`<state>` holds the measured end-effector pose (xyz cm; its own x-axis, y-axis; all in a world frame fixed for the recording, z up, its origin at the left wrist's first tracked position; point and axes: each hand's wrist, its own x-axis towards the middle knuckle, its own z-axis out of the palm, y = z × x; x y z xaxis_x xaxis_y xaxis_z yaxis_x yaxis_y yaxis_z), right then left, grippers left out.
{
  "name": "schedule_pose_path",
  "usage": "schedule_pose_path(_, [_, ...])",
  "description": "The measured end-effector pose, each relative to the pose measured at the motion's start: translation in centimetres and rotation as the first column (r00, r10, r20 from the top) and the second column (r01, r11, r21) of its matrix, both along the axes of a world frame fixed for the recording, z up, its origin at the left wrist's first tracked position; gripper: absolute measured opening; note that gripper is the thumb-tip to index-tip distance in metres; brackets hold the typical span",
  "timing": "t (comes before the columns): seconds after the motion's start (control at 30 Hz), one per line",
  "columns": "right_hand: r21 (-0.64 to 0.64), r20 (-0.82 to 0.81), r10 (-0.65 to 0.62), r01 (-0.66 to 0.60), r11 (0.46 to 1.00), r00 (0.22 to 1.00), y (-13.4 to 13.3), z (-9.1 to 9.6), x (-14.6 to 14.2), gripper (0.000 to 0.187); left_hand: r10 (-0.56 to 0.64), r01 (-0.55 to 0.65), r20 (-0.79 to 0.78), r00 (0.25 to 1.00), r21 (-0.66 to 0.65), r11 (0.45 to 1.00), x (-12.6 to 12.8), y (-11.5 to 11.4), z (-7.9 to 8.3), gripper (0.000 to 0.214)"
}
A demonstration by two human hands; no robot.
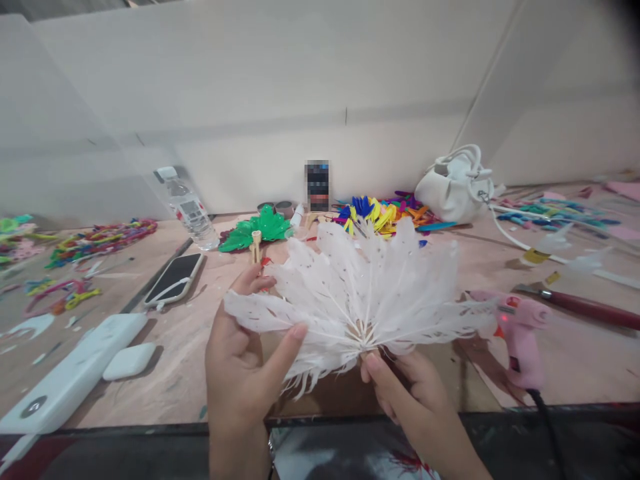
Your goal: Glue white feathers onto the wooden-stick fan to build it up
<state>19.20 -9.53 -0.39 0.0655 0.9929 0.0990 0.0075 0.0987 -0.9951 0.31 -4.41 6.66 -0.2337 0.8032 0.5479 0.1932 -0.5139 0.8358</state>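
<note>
Head view: the 2 hands hold a white feather fan (365, 293) upright over the near edge of the table (190, 393), its feathers spread in a half circle from a small wooden base.

The left hand (245, 360) grips the fan's left side. Its thumb lies flat across the front of the lowest feathers, its forefinger curls behind them higher up, and the other fingers are hidden behind the feathers.

The right hand (410, 393) is under the fan's base. Its thumb tip presses the front of the base and the fingers are bunched close together behind and below, pinching it.

A pink glue gun (520, 333) stands just right of the fan, touching the feather tips or nearly so; which one cannot be told. A red light shows on it and a black cord runs from its handle toward the table edge. Beyond it lies a knife (585, 307) with a dark red handle.

Left of the hands lie a white power bank (70, 380), a small white case (129, 360) beside it and a phone (175, 277), screen up. A bottle (187, 210) stands tilted behind the phone.

Behind the fan are a green fan (260, 230), a heap of coloured feathers (385, 213) and a white bag (457, 183) against the wall. Coloured chains (100, 237) lie far left.
</note>
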Motion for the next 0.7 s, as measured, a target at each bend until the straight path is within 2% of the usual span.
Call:
schedule_pose_path(0.13, [0.0,0.005,-0.011,0.011,1.0,1.0,0.01,0.05,0.02,0.041,-0.032,0.032,-0.019,0.999,0.015,0.999,-0.2,0.24,-0.38,0.078])
schedule_pose_path(0.33, [-0.003,0.02,0.0,0.0,1.0,1.0,-0.07,0.24,0.08,0.043,-0.059,0.058,-0.031,0.998,-0.029,0.998,-0.29,0.34,-0.71,0.076])
schedule_pose_path(0.7, [-0.037,-0.013,-0.024,0.024,0.999,1.0,-0.2,0.41,-0.07,0.048,-0.042,0.039,-0.073,0.996,-0.034,0.999,-0.22,0.27,-0.86,0.074])
